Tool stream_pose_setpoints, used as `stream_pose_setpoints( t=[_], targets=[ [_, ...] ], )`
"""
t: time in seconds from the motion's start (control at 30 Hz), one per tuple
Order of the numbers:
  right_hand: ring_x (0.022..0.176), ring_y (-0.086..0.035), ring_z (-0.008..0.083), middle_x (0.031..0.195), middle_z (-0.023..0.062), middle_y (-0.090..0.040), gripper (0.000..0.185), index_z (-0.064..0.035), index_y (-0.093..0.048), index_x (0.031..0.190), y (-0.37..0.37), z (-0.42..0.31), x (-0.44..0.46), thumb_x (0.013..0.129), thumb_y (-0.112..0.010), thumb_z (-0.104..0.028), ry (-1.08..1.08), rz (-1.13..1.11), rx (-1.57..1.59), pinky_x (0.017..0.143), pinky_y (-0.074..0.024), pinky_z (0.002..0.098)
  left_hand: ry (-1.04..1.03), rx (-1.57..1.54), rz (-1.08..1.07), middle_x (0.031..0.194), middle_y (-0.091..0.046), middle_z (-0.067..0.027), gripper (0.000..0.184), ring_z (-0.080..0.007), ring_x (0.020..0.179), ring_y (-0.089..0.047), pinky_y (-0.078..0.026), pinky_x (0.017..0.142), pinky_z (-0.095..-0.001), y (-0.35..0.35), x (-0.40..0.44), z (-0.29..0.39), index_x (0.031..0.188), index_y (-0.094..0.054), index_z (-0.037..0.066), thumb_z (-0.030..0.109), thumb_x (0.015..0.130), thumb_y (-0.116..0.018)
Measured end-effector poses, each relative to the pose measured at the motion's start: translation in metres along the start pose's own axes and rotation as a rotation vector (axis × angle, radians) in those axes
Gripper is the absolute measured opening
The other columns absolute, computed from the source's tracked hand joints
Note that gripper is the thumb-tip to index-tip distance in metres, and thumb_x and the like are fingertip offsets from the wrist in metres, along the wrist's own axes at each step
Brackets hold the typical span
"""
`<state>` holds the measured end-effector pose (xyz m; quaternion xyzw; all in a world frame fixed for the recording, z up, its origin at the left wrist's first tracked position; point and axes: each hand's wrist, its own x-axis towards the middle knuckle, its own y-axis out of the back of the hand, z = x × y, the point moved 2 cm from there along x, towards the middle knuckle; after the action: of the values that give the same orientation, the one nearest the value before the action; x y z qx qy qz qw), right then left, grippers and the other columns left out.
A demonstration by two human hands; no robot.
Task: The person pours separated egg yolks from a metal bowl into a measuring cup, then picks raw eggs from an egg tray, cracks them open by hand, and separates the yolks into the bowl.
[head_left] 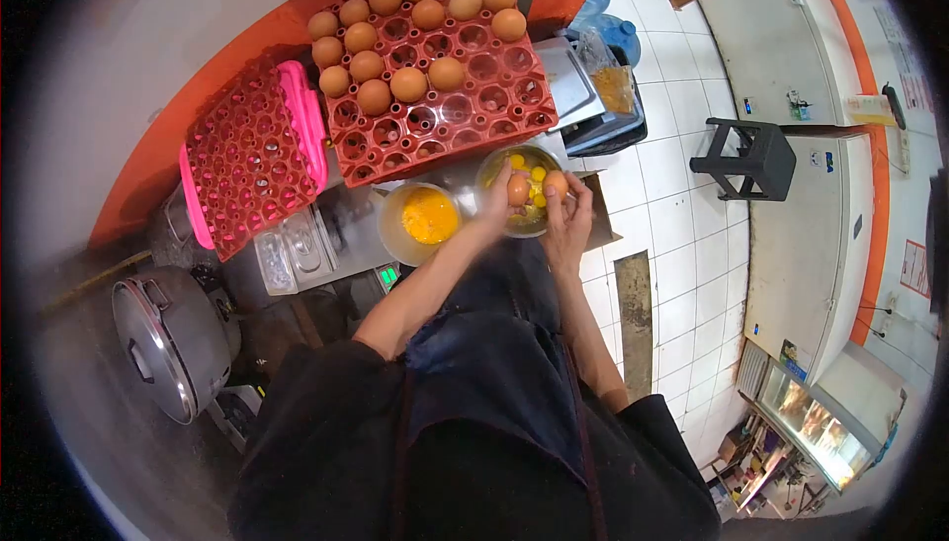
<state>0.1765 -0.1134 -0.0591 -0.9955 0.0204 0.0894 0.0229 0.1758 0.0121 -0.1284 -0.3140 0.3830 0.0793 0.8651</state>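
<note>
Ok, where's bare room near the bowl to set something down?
A narrow counter strip lies bare between the clear containers and yellow-filled pot. Around the bowl it's crowded: egg tray beyond, pot leftward, left hand and right hand over it, each holding an egg.

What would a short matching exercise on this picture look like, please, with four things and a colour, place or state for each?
1. Right hand
2. Stool
3. Tray with brown eggs
4. Container left of the bowl in the picture

A. Black
B. Holds yellow liquid
C. Holds a single egg at the bowl
D. Red

Pairs: 1-C; 2-A; 3-D; 4-B
</note>
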Motion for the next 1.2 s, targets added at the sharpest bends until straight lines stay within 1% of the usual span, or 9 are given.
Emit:
stream_pose_setpoints(
  t=[0.17, 0.3, 0.43, 0.5, 0.6, 0.67, 0.8, 0.87, 1.2],
  targets=[
    [0.11, -0.062, 0.0235, 0.126, 0.0197, -0.057, 0.045, 0.0076, -0.044, 0.134, 0.0, 0.009, -0.002, 0.099, -0.061, -0.016, 0.015, -0.122, -0.176, 0.093, -0.0533, 0.0334, -0.022, -0.027, -0.027, 0.106, -0.063, -0.0065, 0.06, -0.0176, 0.086, -0.063, -0.049, 0.065, -0.0304, 0.0, 0.01, -0.01, 0.123, -0.055, 0.008, 0.061, 0.101, -0.036],
    [0.101, -0.065, 0.0192, 0.118, 0.0168, -0.061, 0.044, 0.0055, -0.047, 0.134, 0.013, 0.015, 0.006, 0.099, -0.061, -0.019, -0.033, -0.081, -0.03, 0.085, -0.0549, 0.0271, 0.015, 0.065, 0.084, 0.108, -0.062, -0.0053, 0.061, -0.0177, 0.078, -0.063, -0.049, 0.065, -0.029, -0.001, -0.011, 0.007, 0.123, -0.057, 0.008, 0.061, 0.1, -0.038],
    [0.094, -0.068, 0.0227, 0.118, 0.0192, -0.06, 0.044, 0.0053, -0.047, 0.131, 0.027, 0.019, 0.013, 0.1, -0.059, -0.025, -0.338, -0.07, 0.248, 0.08, -0.0583, 0.0298, -0.195, 0.279, 0.028, 0.101, -0.063, -0.0042, 0.052, -0.0139, 0.077, -0.061, -0.048, 0.066, -0.027, -0.001, -0.013, 0.025, 0.124, -0.059, 0.008, 0.053, 0.099, -0.05],
    [0.09, -0.07, 0.0228, 0.116, 0.0188, -0.062, 0.043, 0.005, -0.049, 0.128, 0.034, 0.021, 0.014, 0.101, -0.058, -0.027, -0.401, -0.074, 0.251, 0.079, -0.0586, 0.029, -0.278, 0.735, -0.183, 0.101, -0.066, -0.0057, 0.047, -0.0138, 0.083, -0.062, -0.049, 0.072, -0.027, -0.002, -0.019, 0.038, 0.127, -0.061, 0.008, 0.041, 0.095, -0.062],
    [0.088, -0.07, 0.0229, 0.113, 0.0177, -0.063, 0.039, 0.0041, -0.053, 0.123, 0.044, 0.026, 0.021, 0.101, -0.057, -0.028, -0.47, -0.194, 0.287, 0.078, -0.0587, 0.0291, -0.519, 0.864, -0.374, 0.104, -0.069, -0.0076, 0.048, -0.0159, 0.09, -0.064, -0.05, 0.081, -0.0301, -0.005, -0.017, 0.045, 0.127, -0.063, 0.006, 0.035, 0.089, -0.071],
    [0.089, -0.07, 0.022, 0.112, 0.0177, -0.064, 0.04, 0.0028, -0.055, 0.124, 0.047, 0.026, 0.024, 0.101, -0.058, -0.029, -0.494, -0.329, 0.242, 0.078, -0.0585, 0.029, -0.499, 0.944, -0.401, 0.107, -0.07, -0.009, 0.048, -0.0182, 0.093, -0.065, -0.05, 0.084, -0.0321, -0.007, -0.018, 0.053, 0.124, -0.064, 0.004, 0.036, 0.088, -0.071],
    [0.091, -0.07, 0.0216, 0.109, 0.016, -0.066, 0.043, 0.0034, -0.053, 0.129, 0.045, 0.017, 0.026, 0.1, -0.059, -0.028, -0.412, -0.403, 0.093, 0.079, -0.0572, 0.0291, -0.442, 1.098, -0.346, 0.104, -0.071, -0.0142, 0.049, -0.024, 0.095, -0.067, -0.05, 0.088, -0.0369, -0.018, -0.029, 0.069, 0.117, -0.067, 0.003, 0.039, 0.085, -0.072],
    [0.094, -0.07, 0.0217, 0.109, 0.016, -0.068, 0.046, 0.0036, -0.051, 0.133, 0.044, 0.006, 0.025, 0.098, -0.061, -0.025, -0.156, -0.445, -0.171, 0.079, -0.0558, 0.0296, -0.455, 1.148, -0.316, 0.103, -0.071, -0.0166, 0.049, -0.0272, 0.096, -0.068, -0.051, 0.087, -0.038, -0.019, -0.029, 0.07, 0.117, -0.068, 0.003, 0.039, 0.084, -0.073],
    [0.095, -0.071, 0.0255, 0.111, 0.0195, -0.069, 0.052, 0.0028, -0.056, 0.128, 0.041, 0.046, 0.044, 0.085, -0.071, -0.022, -0.122, -0.461, -0.454, 0.083, -0.0552, 0.0328, -0.418, 1.364, -0.128, 0.105, -0.069, -0.0255, 0.051, -0.0418, 0.103, -0.065, -0.051, 0.091, -0.0472, -0.014, -0.012, 0.053, 0.118, -0.067, 0.005, 0.037, 0.078, -0.07]
  ],
)
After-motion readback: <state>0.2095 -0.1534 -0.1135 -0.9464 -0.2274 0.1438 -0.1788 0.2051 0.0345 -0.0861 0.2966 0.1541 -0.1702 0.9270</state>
